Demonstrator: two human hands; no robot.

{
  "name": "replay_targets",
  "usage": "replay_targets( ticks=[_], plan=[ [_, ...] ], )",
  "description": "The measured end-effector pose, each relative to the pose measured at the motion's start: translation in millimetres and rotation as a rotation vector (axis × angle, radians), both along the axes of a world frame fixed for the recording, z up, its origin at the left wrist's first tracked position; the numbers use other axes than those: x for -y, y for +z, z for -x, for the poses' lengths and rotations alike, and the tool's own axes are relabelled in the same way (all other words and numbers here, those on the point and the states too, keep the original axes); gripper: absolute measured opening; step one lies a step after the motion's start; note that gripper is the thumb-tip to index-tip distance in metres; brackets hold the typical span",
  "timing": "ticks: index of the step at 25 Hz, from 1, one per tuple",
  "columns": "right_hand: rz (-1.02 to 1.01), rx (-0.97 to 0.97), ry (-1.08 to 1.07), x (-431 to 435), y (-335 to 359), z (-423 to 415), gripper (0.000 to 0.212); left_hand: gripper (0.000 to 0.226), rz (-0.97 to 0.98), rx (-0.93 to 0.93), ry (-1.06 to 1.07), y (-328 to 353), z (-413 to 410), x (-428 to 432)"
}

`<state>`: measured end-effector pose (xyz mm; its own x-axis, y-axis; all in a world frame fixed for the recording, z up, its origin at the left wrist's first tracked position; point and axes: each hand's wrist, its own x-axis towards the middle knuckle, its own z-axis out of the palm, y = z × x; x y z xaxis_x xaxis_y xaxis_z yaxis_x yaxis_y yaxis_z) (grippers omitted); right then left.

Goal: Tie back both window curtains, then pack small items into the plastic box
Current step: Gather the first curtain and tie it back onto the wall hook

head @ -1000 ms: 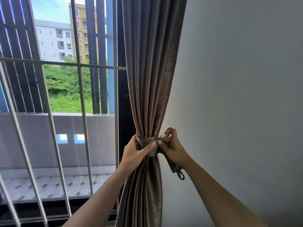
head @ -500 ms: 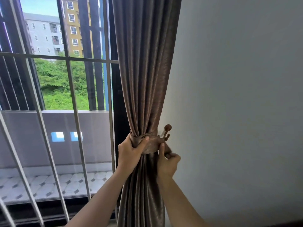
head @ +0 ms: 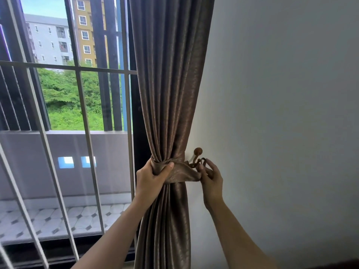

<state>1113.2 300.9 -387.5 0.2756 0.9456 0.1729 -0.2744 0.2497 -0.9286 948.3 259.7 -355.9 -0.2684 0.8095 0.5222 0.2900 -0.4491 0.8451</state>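
Mid-frame: left hand (head: 150,180) grips bunched brown satin curtain (head: 167,94) + matching fabric tie-band (head: 183,171), stops folds spreading; right hand (head: 212,176) pinches band's end by brown round-knobbed wall hook (head: 197,154), prob. to hook on.

No words, numbers or signs can be read here. The curtain (head: 171,84), the tie-back band (head: 180,172), the wall (head: 281,94) and the buildings (head: 58,39) outside the window have no writing that can be made out.
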Motion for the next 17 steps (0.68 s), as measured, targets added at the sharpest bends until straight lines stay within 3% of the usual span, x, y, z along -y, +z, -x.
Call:
replay_targets(
  ticks=[2,6,12,17],
  plan=[
    [-0.044,0.287,-0.047,-2.4,0.9,-1.1,0.035,0.019,-0.002,0.000,-0.005,0.3,-0.3,0.1],
    [-0.065,0.553,-0.144,-15.1,3.5,-3.1,0.037,0.021,-0.013,-0.011,-0.001,-1.1,-1.3,-1.7],
    [-0.105,0.675,-0.247,-21.4,3.0,5.8,0.036,0.024,-0.035,-0.040,0.002,-3.4,0.4,-5.3],
    [0.005,0.746,-0.270,-25.6,-8.6,10.6,0.035,0.022,-0.063,-0.063,0.014,-5.0,0.5,-8.6]
  ],
)
